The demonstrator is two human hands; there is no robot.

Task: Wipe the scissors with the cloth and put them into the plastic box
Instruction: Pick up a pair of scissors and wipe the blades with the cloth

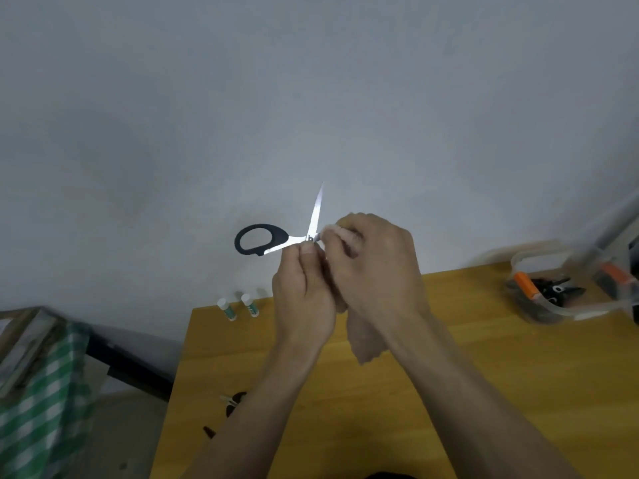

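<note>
A pair of black-handled scissors [276, 242] is held open in the air above the wooden table [449, 375]. One blade points up and one black handle loop sticks out to the left. My left hand [302, 299] pinches the scissors just below the pivot. My right hand [373, 267] grips a beige cloth [364, 344] and presses it against the scissors at the pivot; the cloth hangs down under the hand. The clear plastic box [549, 292] stands at the table's far right, holding black scissors and an orange-handled tool.
Two white glue sticks [238, 307] stand at the table's far left corner. More dark scissors [233, 402] lie near the left edge, partly hidden by my left forearm. A green checked cloth [38, 402] covers furniture to the left. A grey wall rises behind.
</note>
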